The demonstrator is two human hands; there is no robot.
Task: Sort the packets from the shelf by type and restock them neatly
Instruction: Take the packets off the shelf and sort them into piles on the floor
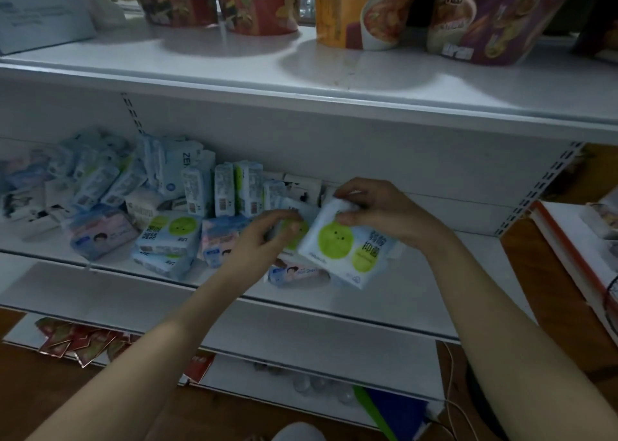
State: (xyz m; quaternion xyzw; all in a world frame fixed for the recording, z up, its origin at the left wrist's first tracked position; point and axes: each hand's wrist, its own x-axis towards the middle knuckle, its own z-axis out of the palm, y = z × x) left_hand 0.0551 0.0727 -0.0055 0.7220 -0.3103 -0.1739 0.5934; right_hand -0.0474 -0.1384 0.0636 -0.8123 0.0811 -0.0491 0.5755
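My right hand pinches the top edge of a white packet with green circles, holding it tilted above the white shelf. My left hand grips another green-circle packet just left of it. Under both lies a pink and blue packet. Two stacked green-circle packets lie further left, with pink and blue packets beside them. Several blue and white packets stand upright along the shelf's back, and a loose pile of pale blue packets fills the left.
Large noodle cups and red cups stand on the shelf above. Red sachets lie on a lower shelf at the left. A white and orange box sits at the right. The shelf's right part holds nothing.
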